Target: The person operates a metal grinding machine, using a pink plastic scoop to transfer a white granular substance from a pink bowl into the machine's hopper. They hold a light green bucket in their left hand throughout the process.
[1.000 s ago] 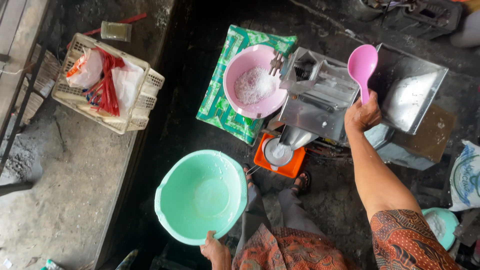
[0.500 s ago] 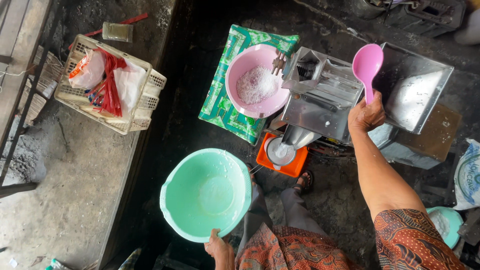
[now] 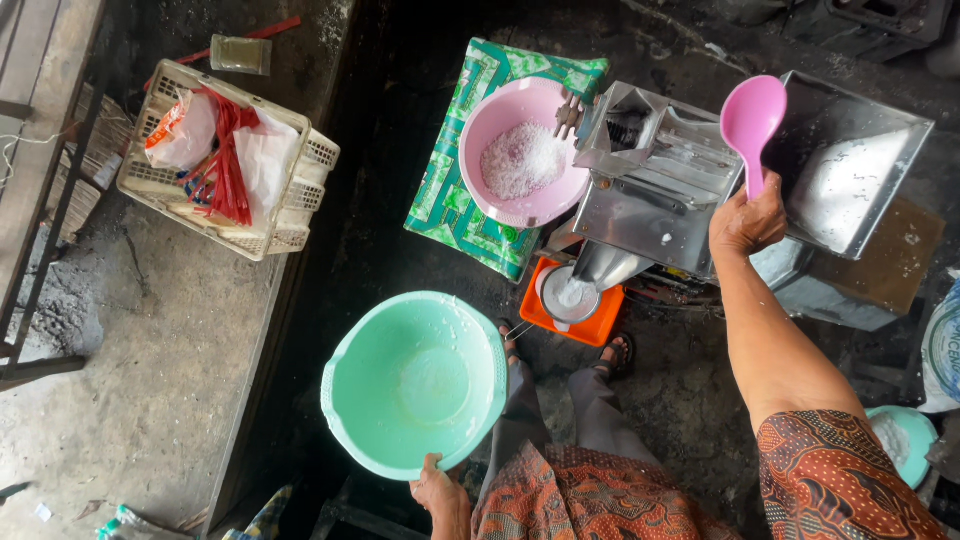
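- white basket with red-and-white bags sitting upper left, well apart
- left hand gripping rim of mint basin, now lifting it slightly higher in lower centre
- pink bowl of white gratings resting beside metal grater machine, blocking the way
- right hand clenching pink ladle, raising it toward steel tray upper right

Mint-green basin; pink ladle; pink bowl with white shreds; green patterned mat; orange tray; grey steel machine; cream basket with red bags; brown-orange batik sleeve.
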